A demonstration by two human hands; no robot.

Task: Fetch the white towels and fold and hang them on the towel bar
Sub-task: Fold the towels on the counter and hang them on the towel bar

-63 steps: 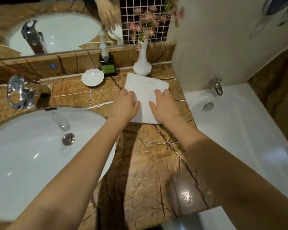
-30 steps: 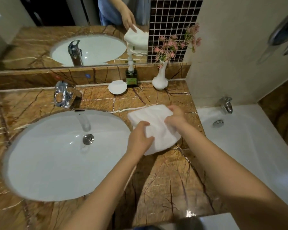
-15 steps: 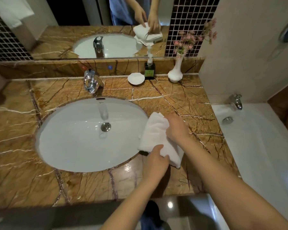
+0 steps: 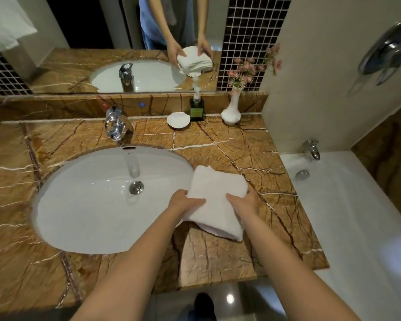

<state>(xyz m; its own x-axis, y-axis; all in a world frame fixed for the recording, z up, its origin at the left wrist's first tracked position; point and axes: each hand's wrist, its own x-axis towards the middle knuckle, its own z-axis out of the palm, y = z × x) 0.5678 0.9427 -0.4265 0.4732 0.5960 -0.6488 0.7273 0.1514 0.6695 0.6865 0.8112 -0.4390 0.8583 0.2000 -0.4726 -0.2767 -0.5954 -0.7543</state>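
A folded white towel (image 4: 215, 198) is held above the brown marble counter (image 4: 236, 154), just right of the sink. My left hand (image 4: 183, 202) grips its left edge with the thumb on top. Gripping the right edge is my right hand (image 4: 243, 202). The towel's lower layers sag below my hands. The mirror (image 4: 125, 42) reflects both hands on the towel. Another white towel (image 4: 5, 22) hangs at the top left in the reflection. I see no towel bar itself.
A white oval sink (image 4: 90, 205) with a chrome tap (image 4: 114, 126) fills the counter's left. At the back stand a shell soap dish (image 4: 178, 120), a green soap bottle (image 4: 196, 108) and a white vase with pink flowers (image 4: 231, 111). A white bathtub (image 4: 357, 216) lies to the right.
Both hands lifted the towel off the back of the counter and drew it toward me, over the sink's right rim. My view pulled back and rose.
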